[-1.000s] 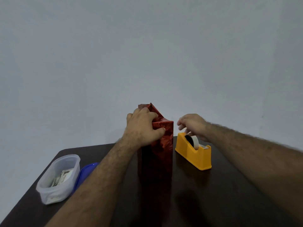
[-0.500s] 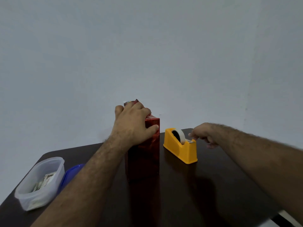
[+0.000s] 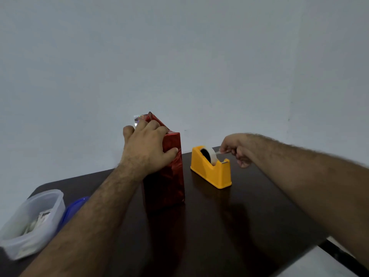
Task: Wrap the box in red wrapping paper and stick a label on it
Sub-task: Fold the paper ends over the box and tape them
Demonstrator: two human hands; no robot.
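A tall box in shiny red wrapping paper (image 3: 169, 176) stands upright in the middle of the dark table (image 3: 249, 226). My left hand (image 3: 147, 148) presses down on the folded paper at its top, with a loose paper flap sticking up behind the fingers. Right of the box sits a yellow tape dispenser (image 3: 211, 168) with a white roll. My right hand (image 3: 235, 148) is just beyond its cutter end and pinches the free end of the tape between thumb and fingers.
A clear plastic tub (image 3: 30, 222) with small paper labels inside stands at the table's left edge, its blue lid (image 3: 73, 206) beside it. A plain grey wall rises behind the table. The table's right edge runs close under my right forearm.
My right hand moved from above the tape roll to the cutter side and took hold of the tape end. My left hand stayed on the box top. The view shifted.
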